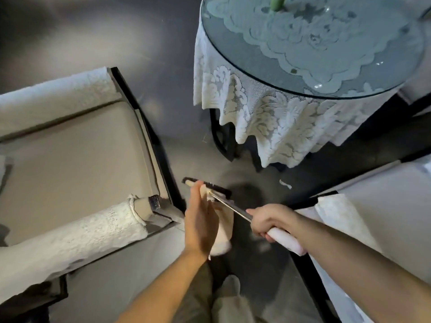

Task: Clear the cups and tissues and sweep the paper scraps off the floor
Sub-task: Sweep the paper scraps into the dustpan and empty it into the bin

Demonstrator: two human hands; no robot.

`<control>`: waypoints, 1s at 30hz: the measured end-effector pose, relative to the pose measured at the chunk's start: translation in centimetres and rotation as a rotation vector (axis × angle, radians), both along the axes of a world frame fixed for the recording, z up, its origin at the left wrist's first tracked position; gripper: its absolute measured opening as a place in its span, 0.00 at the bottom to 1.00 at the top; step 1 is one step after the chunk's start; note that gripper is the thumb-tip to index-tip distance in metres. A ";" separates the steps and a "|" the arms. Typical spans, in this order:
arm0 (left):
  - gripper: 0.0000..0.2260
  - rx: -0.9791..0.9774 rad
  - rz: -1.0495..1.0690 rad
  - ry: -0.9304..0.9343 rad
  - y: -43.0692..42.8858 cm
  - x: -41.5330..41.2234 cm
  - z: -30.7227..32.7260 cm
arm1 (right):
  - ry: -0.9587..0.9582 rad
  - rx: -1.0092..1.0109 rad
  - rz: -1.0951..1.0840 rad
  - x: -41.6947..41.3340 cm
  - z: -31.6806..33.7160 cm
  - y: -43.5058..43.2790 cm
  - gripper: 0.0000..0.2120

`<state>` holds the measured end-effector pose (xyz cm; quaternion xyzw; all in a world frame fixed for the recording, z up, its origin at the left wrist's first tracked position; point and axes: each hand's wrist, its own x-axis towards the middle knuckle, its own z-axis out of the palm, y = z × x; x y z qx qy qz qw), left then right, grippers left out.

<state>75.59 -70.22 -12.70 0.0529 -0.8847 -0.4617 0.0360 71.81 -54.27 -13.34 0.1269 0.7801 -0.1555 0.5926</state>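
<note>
Two hands: both are on the sweeping gear, low in front of the table (pixel 224 47), on the person's side of it.
Right hand (pixel 268 223): fingers are wrapped tight round the white grip of the broom (pixel 229 207). Holding it at the end gives reach and leverage without bending down.
Broom head (pixel 210 185): black bristles are down on the floor (pixel 116 31), short of the table foot. The shaft slants back to the right hand, a pull-stroke angle by my read.
Left hand (pixel 200 226): fingers are straight and together, palm laid flat against a cream object (pixel 224 231) beside the shaft. It looks like steadying, not gripping. Could be a dustpan, can't tell.
Paper scrap (pixel 285 184): white bit on the floor just below the hanging lace cloth (pixel 268 117), to the right of the broom head and apart from it. It is not gathered yet.
Cups, tissues: I can't spot any. A green thing (pixel 277 3) on the table's far side is cropped, so unclear.
Armchair (pixel 81 148): sits left of the table and crowds the lane. Likely why the broom works the narrow gap.
Next, my guess: swing the head right toward the scrap and keep the bristles off the cloth hem.
</note>
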 end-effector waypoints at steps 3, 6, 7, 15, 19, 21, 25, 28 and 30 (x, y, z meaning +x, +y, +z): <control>0.25 0.038 0.057 -0.132 -0.5 0.4 -0.5 | -0.101 -0.098 -0.127 3.7 1.8 1.2 0.32; 0.19 0.016 0.050 -0.168 -1.3 1.0 -1.3 | -0.146 -0.195 -0.387 4.6 4.1 4.0 0.31; 0.20 -0.003 0.024 -0.160 -1.5 1.1 -1.2 | -0.140 -0.211 -0.446 5.0 4.9 5.1 0.32; 0.20 -0.131 -0.238 -0.129 -2.4 -0.3 -0.1 | 0.061 -0.132 -0.612 9.4 6.8 9.9 0.37; 0.19 -0.183 -0.431 -0.121 -1.6 -2.7 0.5 | 0.156 0.014 -0.556 10.4 6.4 10.4 0.33; 0.19 -0.200 -0.530 -0.105 -1.3 -4.2 0.5 | 0.191 0.169 -0.418 10.5 6.3 10.1 0.29; 0.20 -0.242 -0.696 -0.076 -0.9 -7.4 0.3 | 0.201 0.290 -0.451 9.8 4.4 9.6 0.28; 0.21 -0.266 -0.828 -0.055 -1.0 -10.1 -0.1 | 0.214 0.293 -0.525 8.3 2.4 9.8 0.30; 0.25 -0.292 -0.922 -0.019 -1.0 -11.9 -0.7 | 0.206 0.321 -0.545 6.9 0.9 10.0 0.31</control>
